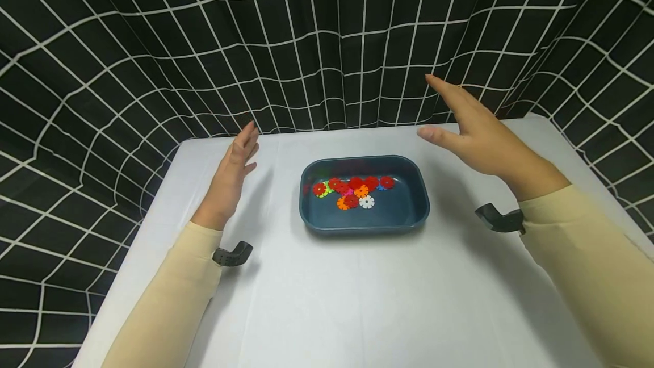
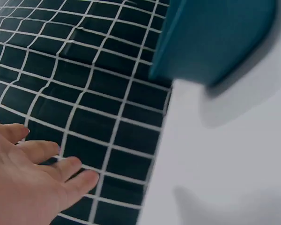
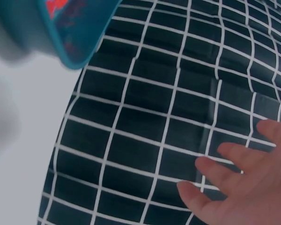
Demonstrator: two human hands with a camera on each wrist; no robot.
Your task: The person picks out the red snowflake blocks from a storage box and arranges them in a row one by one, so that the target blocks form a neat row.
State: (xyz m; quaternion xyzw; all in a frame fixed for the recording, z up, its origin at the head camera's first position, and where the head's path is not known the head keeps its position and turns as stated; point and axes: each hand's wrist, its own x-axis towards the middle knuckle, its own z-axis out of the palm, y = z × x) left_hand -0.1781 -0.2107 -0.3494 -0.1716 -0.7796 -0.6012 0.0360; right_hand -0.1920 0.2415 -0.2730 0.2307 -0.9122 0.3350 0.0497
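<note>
A dark teal plastic tray (image 1: 276, 221) does not describe both hands' contact, since neither touches it; its near wall (image 1: 365, 230) faces me on the white table. Inside lie several notched plastic discs (image 1: 356, 184), mostly red, with orange, green, pink, blue and white ones among them. Left of the tray my left hand (image 1: 231, 178) is held above the table, fingers extended, holding nothing. My right hand (image 1: 482, 135) hovers to the tray's right, thumb and fingers spread apart, also holding nothing. Both palms show in the wrist views, the left hand (image 2: 33, 178) and the right hand (image 3: 248, 173).
White cloth covers the table (image 1: 317, 294). A black curtain with a white grid (image 1: 317, 44) hangs behind and along both sides. Each sleeve carries a small black wrist device, one on the left (image 1: 233, 254) and one on the right (image 1: 501, 219).
</note>
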